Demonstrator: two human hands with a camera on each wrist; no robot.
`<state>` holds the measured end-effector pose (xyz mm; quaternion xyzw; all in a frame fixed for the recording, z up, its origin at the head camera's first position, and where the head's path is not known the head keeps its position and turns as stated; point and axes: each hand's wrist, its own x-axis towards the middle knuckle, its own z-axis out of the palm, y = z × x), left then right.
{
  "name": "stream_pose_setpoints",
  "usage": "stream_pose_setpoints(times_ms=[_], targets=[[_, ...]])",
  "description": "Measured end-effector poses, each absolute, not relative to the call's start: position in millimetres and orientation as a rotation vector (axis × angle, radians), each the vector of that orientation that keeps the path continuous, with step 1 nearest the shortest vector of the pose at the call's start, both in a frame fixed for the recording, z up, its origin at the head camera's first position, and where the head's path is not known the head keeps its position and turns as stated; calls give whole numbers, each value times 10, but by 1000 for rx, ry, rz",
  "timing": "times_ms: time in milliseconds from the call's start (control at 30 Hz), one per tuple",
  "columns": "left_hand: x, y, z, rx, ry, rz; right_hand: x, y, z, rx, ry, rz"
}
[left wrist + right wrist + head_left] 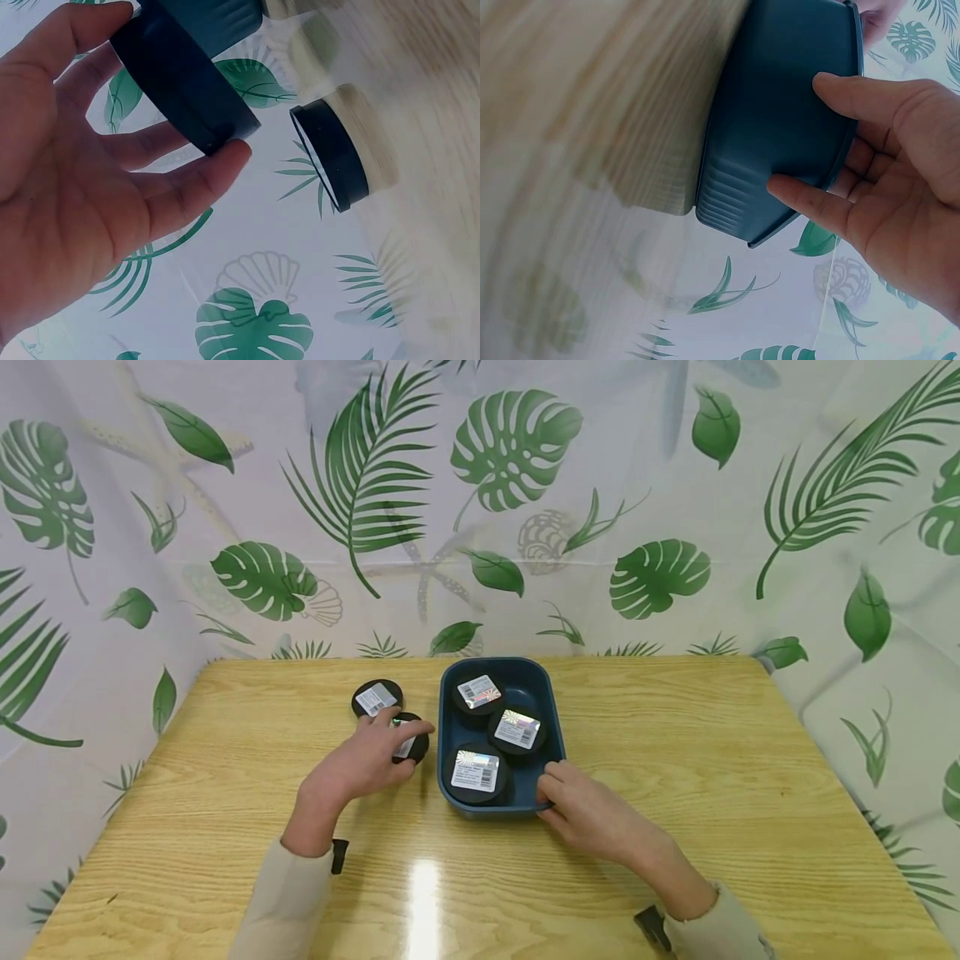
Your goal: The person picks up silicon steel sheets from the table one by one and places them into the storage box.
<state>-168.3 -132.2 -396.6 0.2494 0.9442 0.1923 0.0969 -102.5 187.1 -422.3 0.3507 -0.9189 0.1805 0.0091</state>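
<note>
My left hand point(363, 760) grips a flat round black container point(418, 748) with a white label, just left of the blue bin. In the left wrist view this container point(184, 79) sits between thumb and fingers, raised off the table. A matching round container point(377, 698) lies behind it, label up, on the wood. Three more such containers, one of them nearest the front point(476, 773), rest inside the dark blue bin point(501, 810). My right hand point(588, 810) pinches the bin's front right corner, thumb outside and some fingers inside the rim.
The wooden table point(675, 735) stretches out on both sides of the bin. Behind it hangs a white cloth point(495, 535) printed with green leaves, which also closes off the left and right sides.
</note>
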Motion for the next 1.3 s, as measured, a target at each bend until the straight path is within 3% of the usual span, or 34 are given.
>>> stream_pose_setpoints(times_ms=[633,1300], targets=[[-1695,-1209,-3937,827,2859,627,-1029,1865,-4205,1082,-2903,557],[-1928,-988,-3960,957,2879,619,-1038,1870,-4219,1096,-2884,547]])
